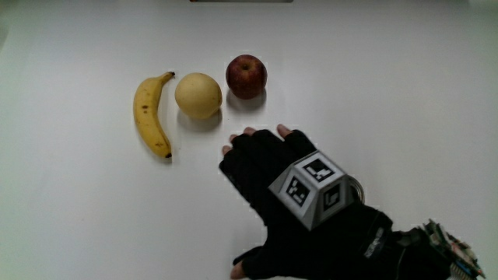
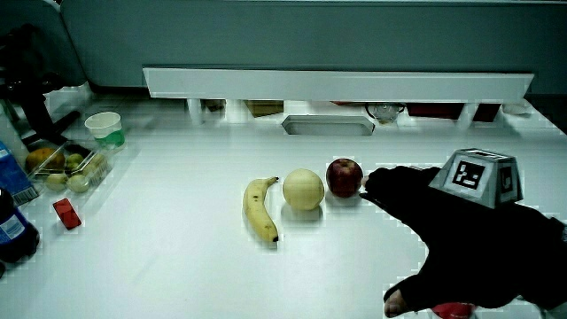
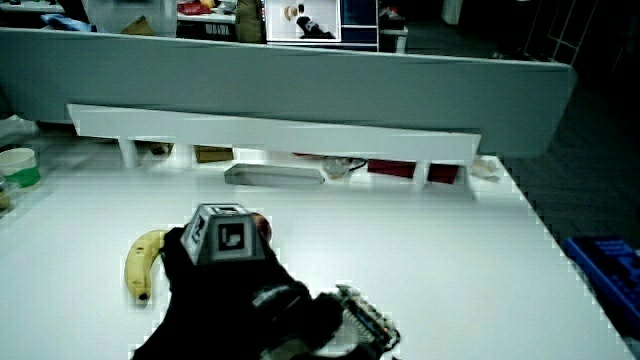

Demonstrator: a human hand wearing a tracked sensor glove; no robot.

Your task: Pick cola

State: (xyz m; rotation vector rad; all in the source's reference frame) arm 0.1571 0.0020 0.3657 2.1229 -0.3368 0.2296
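From above, the hand [image 1: 299, 206] rests flat on the white surface [image 1: 78, 218], fingers relaxed, holding nothing, near the banana [image 1: 152, 114], yellow round fruit [image 1: 198, 96] and apple [image 1: 246, 75]; no cola here. In a side view, a dark bottle [image 2: 13, 226], maybe the cola, stands at the surface's edge beside a tray of fruit [image 2: 66, 168]; probably rigid and slick, so grab mid-body. In a side view the hand [image 3: 235, 285] hides most fruit.

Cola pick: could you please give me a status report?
Hand beside the red apple. Cola not seen in main view. Banana and yellow fruit lie clear of the hand.
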